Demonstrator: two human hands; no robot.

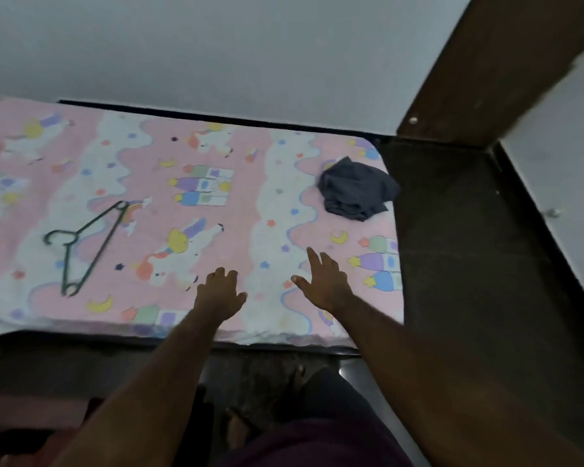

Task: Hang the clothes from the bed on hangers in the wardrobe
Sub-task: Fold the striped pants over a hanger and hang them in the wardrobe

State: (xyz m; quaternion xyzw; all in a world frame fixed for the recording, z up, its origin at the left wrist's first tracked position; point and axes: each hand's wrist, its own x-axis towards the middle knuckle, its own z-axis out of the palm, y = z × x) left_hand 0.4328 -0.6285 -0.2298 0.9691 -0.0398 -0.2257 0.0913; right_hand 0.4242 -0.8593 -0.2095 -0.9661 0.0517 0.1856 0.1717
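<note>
The crumpled dark garment [358, 190] lies far-right on the bed [236, 156], beyond the right hand [324, 284], which is nearer; both it and the left hand [220, 293] are spread and hold nothing. The hanger [85, 246] lies well left.

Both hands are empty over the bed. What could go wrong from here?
The dark garment sits crumpled at the bed's right edge; a loose grab by the right hand could push it off. The hanger lies far to its left, needing a separate reach. The brown panel overhead on the right might snag a lifted garment.
</note>
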